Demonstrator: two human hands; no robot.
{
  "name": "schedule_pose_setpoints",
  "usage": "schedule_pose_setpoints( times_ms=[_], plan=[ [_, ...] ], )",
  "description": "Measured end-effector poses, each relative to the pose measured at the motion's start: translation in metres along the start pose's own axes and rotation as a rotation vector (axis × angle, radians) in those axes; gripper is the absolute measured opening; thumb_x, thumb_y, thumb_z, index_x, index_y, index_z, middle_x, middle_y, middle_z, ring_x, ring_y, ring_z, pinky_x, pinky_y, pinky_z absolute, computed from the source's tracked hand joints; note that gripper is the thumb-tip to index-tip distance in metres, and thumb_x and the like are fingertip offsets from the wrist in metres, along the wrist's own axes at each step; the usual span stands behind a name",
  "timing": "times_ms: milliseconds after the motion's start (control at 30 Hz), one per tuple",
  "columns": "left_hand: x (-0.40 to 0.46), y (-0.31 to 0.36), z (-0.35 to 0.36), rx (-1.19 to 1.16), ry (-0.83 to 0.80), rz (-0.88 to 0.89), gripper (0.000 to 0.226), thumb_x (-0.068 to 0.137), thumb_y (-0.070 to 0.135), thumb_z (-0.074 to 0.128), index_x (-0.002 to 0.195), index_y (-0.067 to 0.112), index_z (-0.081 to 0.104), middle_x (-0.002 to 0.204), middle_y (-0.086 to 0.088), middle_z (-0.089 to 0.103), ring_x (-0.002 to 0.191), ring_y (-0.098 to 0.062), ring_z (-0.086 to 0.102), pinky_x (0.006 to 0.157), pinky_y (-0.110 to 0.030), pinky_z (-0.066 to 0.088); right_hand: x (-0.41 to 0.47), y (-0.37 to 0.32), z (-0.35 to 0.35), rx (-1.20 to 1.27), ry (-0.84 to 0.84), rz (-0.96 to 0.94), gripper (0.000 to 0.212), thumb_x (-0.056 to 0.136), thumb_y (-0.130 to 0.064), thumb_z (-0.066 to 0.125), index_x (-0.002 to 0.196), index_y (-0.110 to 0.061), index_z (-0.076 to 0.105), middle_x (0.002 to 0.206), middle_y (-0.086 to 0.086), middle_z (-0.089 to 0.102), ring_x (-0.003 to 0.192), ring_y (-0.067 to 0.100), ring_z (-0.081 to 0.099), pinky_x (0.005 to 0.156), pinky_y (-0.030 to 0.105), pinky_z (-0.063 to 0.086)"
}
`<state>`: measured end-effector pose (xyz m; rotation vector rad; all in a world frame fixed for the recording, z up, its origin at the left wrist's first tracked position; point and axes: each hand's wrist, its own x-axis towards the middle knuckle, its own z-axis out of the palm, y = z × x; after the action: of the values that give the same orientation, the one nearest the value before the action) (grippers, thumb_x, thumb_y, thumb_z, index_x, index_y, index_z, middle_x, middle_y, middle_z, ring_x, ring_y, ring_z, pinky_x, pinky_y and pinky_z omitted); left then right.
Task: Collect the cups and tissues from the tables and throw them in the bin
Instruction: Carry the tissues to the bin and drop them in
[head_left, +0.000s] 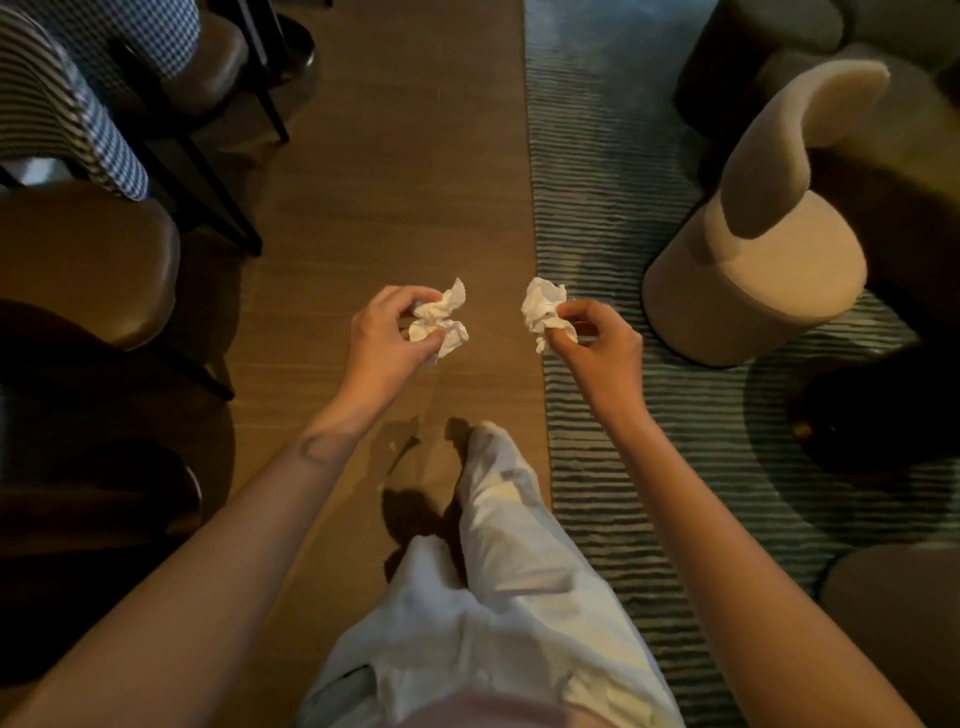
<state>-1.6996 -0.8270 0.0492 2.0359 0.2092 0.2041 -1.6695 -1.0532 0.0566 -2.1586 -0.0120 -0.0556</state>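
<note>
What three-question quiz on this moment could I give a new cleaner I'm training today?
1. True or false: the left hand holds a paper cup.
2. Multiple choice: the crumpled white tissue in the right hand hangs over A) the striped grey-green rug, B) a table, C) a bin.
3. Fill in: the beige round upholstered stool stands on the ____.

Key: 1 false, it pinches another crumpled white tissue; 2 A; 3 rug.
</note>
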Motion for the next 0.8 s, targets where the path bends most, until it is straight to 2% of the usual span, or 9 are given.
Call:
schedule_pose_setpoints(
  times_ms=[167,367,433,533,600,800],
  plan=[
    [0.101,0.0,0.008,0.044,-0.022,-0.003,0.038,0.072,0.005,0.075,0.105,0.021,0.068,0.104,0.008,0.059,0.088,0.001,0.056,0.084,-0.03,0.055,0.105,-0.002,0.009,-0.019,0.041,-0.024,0.021,0.079,-0.019,0.071,0.1,-0.019,0.068,0.097,-0.003,0.067,0.08,-0.004,0.059,0.069,0.002,0.041],
    [0.229,0.014,0.028,0.046,-0.045,0.048,0.037,0.069,0.003,0.076,0.103,0.017,0.069,0.102,0.006,0.06,0.089,-0.007,0.06,0.083,-0.029,0.055,0.22,-0.009,0.014,-0.02,0.049,0.009,0.022,0.08,-0.018,0.072,0.101,-0.018,0.068,0.1,0.0,0.068,0.086,0.004,0.062,0.073,0.011,0.046],
    [0.262,0.013,0.031,0.015,-0.045,0.029,0.038,0.069,0.002,0.075,0.103,0.018,0.068,0.102,0.005,0.061,0.09,-0.009,0.06,0.083,-0.031,0.055,0.253,-0.014,0.023,-0.024,0.032,0.004,0.021,0.08,-0.017,0.072,0.1,-0.019,0.067,0.1,-0.002,0.067,0.086,0.003,0.062,0.072,0.009,0.046],
    [0.306,0.002,0.029,0.069,-0.058,0.069,0.039,0.069,0.002,0.076,0.104,0.017,0.067,0.103,0.005,0.059,0.093,-0.014,0.061,0.082,-0.035,0.055,0.297,-0.02,0.04,-0.015,0.014,-0.01,0.02,0.08,-0.018,0.072,0.098,-0.023,0.066,0.098,-0.004,0.065,0.084,0.0,0.06,0.071,0.006,0.045],
    [0.34,-0.007,0.025,0.105,-0.059,0.063,0.038,0.07,0.005,0.077,0.104,0.019,0.067,0.105,0.005,0.06,0.094,-0.012,0.061,0.082,-0.032,0.055,0.329,-0.022,0.056,-0.022,0.005,-0.005,0.021,0.08,-0.017,0.073,0.099,-0.023,0.066,0.098,-0.004,0.064,0.083,0.0,0.059,0.071,0.006,0.044],
    [0.459,-0.044,0.003,0.075,-0.059,0.048,0.037,0.072,0.006,0.078,0.104,0.02,0.067,0.105,0.005,0.061,0.095,-0.008,0.058,0.078,-0.025,0.054,0.432,-0.03,0.122,-0.021,-0.003,0.025,0.023,0.078,-0.015,0.073,0.099,-0.021,0.067,0.097,-0.004,0.064,0.083,0.003,0.06,0.073,0.016,0.049]
  ],
)
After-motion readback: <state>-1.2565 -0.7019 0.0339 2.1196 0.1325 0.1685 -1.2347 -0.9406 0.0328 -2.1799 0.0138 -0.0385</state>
